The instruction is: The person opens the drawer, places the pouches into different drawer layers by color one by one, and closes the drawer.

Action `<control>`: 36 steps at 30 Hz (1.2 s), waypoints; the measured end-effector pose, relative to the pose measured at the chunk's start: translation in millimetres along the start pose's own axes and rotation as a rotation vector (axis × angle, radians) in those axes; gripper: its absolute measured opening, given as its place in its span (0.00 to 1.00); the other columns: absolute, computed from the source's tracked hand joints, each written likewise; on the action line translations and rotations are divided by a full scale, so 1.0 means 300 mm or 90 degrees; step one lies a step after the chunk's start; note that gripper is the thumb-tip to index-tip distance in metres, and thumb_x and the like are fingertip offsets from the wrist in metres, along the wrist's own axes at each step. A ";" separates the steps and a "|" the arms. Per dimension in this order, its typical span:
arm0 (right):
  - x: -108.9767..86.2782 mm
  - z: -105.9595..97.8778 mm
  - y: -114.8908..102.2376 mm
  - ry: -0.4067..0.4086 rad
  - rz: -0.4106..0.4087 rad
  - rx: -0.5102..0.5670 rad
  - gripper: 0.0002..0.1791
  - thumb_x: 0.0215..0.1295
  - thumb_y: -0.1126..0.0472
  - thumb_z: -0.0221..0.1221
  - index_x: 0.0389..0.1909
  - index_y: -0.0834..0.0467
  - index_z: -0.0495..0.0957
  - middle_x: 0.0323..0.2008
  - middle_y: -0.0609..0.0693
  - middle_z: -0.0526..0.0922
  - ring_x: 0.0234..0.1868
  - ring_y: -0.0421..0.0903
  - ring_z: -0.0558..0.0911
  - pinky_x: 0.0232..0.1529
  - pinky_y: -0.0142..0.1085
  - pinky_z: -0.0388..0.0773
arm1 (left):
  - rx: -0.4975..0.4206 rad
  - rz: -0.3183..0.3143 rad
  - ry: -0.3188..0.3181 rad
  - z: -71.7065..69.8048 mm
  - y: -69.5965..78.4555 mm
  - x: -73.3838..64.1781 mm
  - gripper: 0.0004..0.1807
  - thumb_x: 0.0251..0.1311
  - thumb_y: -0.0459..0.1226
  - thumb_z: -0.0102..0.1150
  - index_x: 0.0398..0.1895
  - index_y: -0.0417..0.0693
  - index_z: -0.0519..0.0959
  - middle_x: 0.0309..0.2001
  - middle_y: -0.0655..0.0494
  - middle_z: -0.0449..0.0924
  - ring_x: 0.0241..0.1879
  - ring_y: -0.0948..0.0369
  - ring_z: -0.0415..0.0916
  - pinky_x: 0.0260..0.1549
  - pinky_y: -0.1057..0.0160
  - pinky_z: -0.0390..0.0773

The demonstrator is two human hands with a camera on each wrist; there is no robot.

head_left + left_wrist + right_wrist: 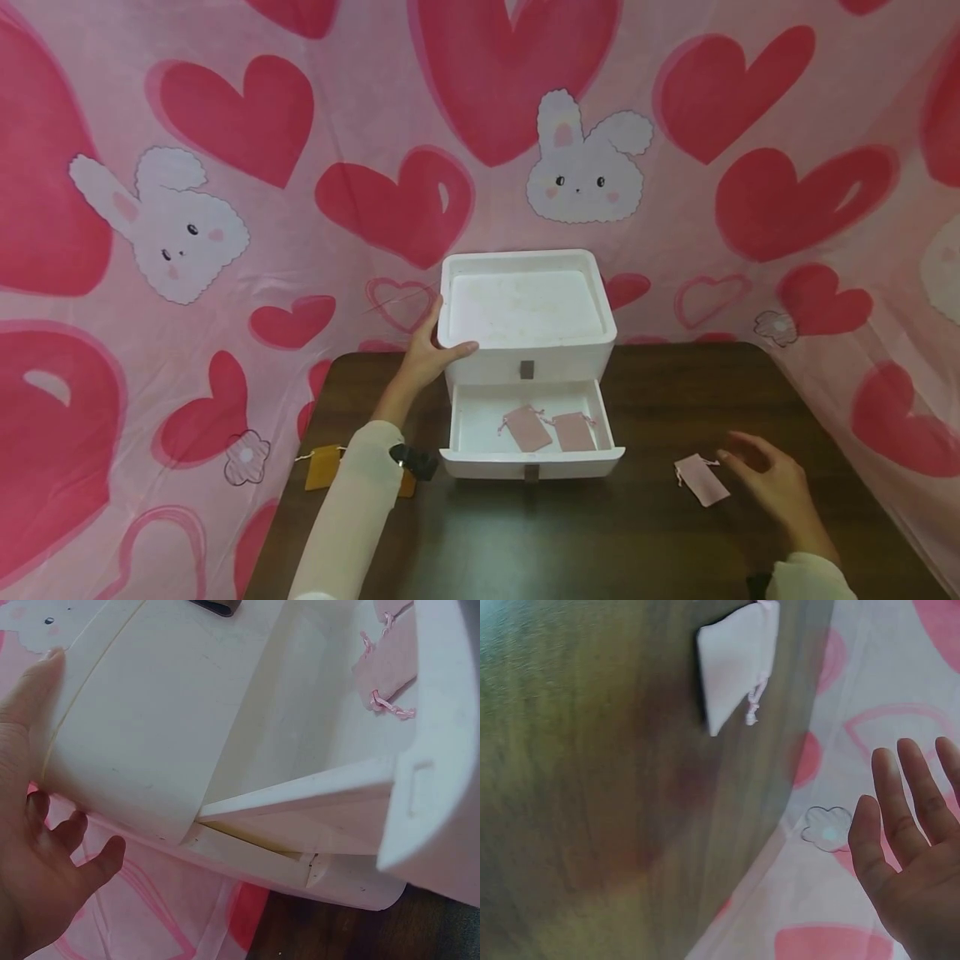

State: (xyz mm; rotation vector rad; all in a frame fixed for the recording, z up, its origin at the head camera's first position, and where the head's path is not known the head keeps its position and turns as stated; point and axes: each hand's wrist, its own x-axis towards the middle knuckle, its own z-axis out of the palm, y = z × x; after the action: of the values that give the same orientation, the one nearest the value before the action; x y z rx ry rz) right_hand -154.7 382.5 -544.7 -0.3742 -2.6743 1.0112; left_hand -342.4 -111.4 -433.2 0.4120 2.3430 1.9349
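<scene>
A white two-drawer unit point(525, 365) stands at the back of the table with its lower drawer point(532, 467) pulled out. Inside that drawer lie two pink drawstring pouches, one on the left point(527, 428) and one on the right point(574, 432). My left hand point(429, 354) holds the unit's upper left corner, thumb over the front edge and fingers along the side. To the right, a third pink pouch point(702, 480) lies flat on the table. My right hand point(776, 487) is just right of this pouch, holding nothing, its fingers extended and spread in the right wrist view.
A mustard-yellow pouch point(323, 467) lies near the table's left edge, and more yellow fabric point(407, 484) shows from behind the left forearm. The dark wooden table point(540, 542) meets a pink cloth backdrop point(480, 208) with hearts and rabbits.
</scene>
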 end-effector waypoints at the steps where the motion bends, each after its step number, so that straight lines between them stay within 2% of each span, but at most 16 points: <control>1: 0.001 0.003 0.007 -0.004 0.003 -0.009 0.27 0.63 0.50 0.69 0.57 0.62 0.80 0.31 0.23 0.80 0.32 0.14 0.70 0.31 0.20 0.68 | -0.001 0.000 0.000 0.000 0.000 -0.001 0.59 0.56 0.33 0.73 0.84 0.53 0.43 0.78 0.44 0.59 0.66 0.48 0.67 0.73 0.46 0.68; 3: 0.002 0.009 0.018 -0.020 0.015 -0.024 0.28 0.63 0.49 0.69 0.58 0.62 0.79 0.32 0.35 0.86 0.31 0.15 0.70 0.30 0.22 0.68 | -0.003 0.001 0.000 0.000 -0.002 0.000 0.59 0.56 0.33 0.73 0.84 0.53 0.43 0.78 0.43 0.60 0.66 0.48 0.67 0.73 0.46 0.68; 6: 0.003 0.024 0.033 -0.061 0.041 -0.037 0.31 0.64 0.47 0.67 0.61 0.62 0.78 0.39 0.55 0.90 0.31 0.16 0.70 0.31 0.25 0.70 | -0.005 0.005 -0.002 0.000 -0.007 0.001 0.59 0.56 0.32 0.73 0.84 0.52 0.43 0.77 0.43 0.61 0.65 0.49 0.68 0.72 0.46 0.69; 10: 0.005 0.050 0.058 -0.102 0.057 -0.047 0.33 0.64 0.46 0.67 0.62 0.64 0.77 0.47 0.65 0.88 0.31 0.16 0.70 0.33 0.28 0.73 | -0.005 0.011 -0.001 0.000 -0.012 0.002 0.59 0.55 0.32 0.73 0.84 0.52 0.43 0.76 0.42 0.62 0.64 0.49 0.69 0.71 0.46 0.71; 13: 0.010 0.068 0.082 -0.116 0.046 -0.067 0.32 0.63 0.46 0.68 0.60 0.64 0.78 0.47 0.66 0.88 0.34 0.24 0.77 0.36 0.33 0.77 | -0.001 0.009 0.000 0.000 -0.034 0.016 0.59 0.55 0.32 0.73 0.84 0.52 0.43 0.77 0.43 0.61 0.64 0.49 0.68 0.72 0.46 0.70; 16: 0.017 0.086 0.101 -0.139 0.024 -0.090 0.31 0.63 0.46 0.68 0.59 0.64 0.79 0.51 0.68 0.86 0.39 0.46 0.87 0.42 0.46 0.81 | 0.000 0.006 0.004 0.000 -0.075 0.040 0.60 0.56 0.33 0.73 0.84 0.57 0.42 0.78 0.45 0.59 0.65 0.49 0.67 0.73 0.46 0.69; 19: 0.025 0.103 0.117 -0.167 0.017 -0.114 0.33 0.63 0.44 0.67 0.59 0.64 0.78 0.54 0.70 0.84 0.49 0.66 0.84 0.46 0.59 0.80 | -0.004 0.012 0.012 0.001 -0.109 0.058 0.60 0.56 0.34 0.74 0.83 0.62 0.42 0.78 0.46 0.60 0.65 0.49 0.67 0.73 0.45 0.69; 21: 0.029 0.111 0.124 -0.185 0.036 -0.123 0.35 0.63 0.42 0.67 0.61 0.63 0.76 0.56 0.72 0.81 0.53 0.72 0.81 0.45 0.62 0.78 | 0.001 0.018 0.018 0.003 -0.116 0.060 0.60 0.56 0.35 0.74 0.83 0.64 0.43 0.77 0.47 0.61 0.65 0.50 0.67 0.72 0.45 0.69; 23: 0.032 0.118 0.127 -0.195 0.056 -0.133 0.37 0.62 0.41 0.66 0.63 0.63 0.75 0.58 0.73 0.79 0.54 0.74 0.79 0.44 0.62 0.77 | 0.002 0.024 0.020 0.004 -0.119 0.060 0.60 0.55 0.36 0.75 0.83 0.65 0.44 0.76 0.48 0.63 0.63 0.50 0.69 0.71 0.45 0.71; 26: 0.037 0.126 0.125 -0.197 0.072 -0.135 0.39 0.61 0.40 0.67 0.65 0.62 0.74 0.56 0.73 0.80 0.51 0.70 0.81 0.41 0.59 0.78 | 0.006 0.032 0.025 0.004 -0.121 0.057 0.59 0.55 0.36 0.75 0.83 0.65 0.45 0.75 0.49 0.65 0.62 0.52 0.70 0.70 0.46 0.73; 30: 0.048 0.140 0.124 -0.203 0.063 -0.124 0.42 0.60 0.39 0.68 0.66 0.63 0.72 0.56 0.72 0.79 0.49 0.64 0.82 0.41 0.56 0.78 | 0.009 0.041 0.028 0.003 -0.121 0.054 0.59 0.54 0.36 0.76 0.83 0.64 0.46 0.74 0.49 0.65 0.61 0.52 0.71 0.69 0.46 0.74; 36: 0.055 0.165 0.136 -0.204 0.033 -0.127 0.44 0.57 0.42 0.71 0.67 0.66 0.71 0.61 0.76 0.72 0.54 0.69 0.78 0.45 0.60 0.77 | 0.011 0.037 0.024 0.003 -0.118 0.055 0.59 0.55 0.37 0.75 0.83 0.65 0.46 0.74 0.49 0.65 0.61 0.51 0.71 0.69 0.46 0.74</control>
State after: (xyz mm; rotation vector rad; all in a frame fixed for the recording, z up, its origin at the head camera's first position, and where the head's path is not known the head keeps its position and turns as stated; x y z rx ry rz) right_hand -180.3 387.5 -605.6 -0.3462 -3.0825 0.8847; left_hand -363.6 -112.3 -466.1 0.4533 2.3987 1.9665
